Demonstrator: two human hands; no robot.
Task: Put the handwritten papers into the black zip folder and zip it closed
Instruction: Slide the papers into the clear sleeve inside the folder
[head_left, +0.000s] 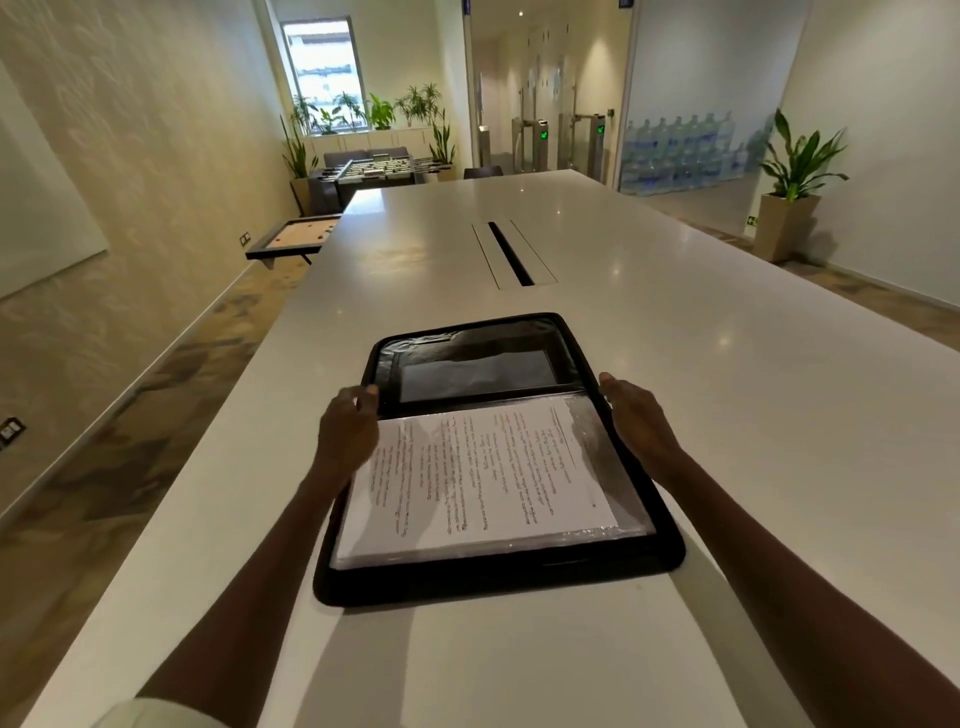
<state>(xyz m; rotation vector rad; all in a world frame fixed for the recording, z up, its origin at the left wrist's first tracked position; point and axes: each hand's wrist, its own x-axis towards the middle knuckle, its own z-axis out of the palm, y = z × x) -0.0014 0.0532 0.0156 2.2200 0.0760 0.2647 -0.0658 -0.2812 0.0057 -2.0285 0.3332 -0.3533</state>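
The black zip folder (470, 584) lies open flat on the long white table (675, 322). The handwritten papers (483, 478) lie on its near half, text sideways to me. The far half shows dark inner pockets. My left hand (347, 431) is at the folder's left edge by the fold, fingers curled at the rim and over the papers' left corner. My right hand (636, 415) rests against the right edge near the fold, fingers fairly straight.
A cable slot (511, 254) is set into the table beyond the folder. A small game board (293, 236) stands off the table's left side. A potted plant (789, 208) stands on the floor at the right. A foosball table (374, 174) is past the far end.
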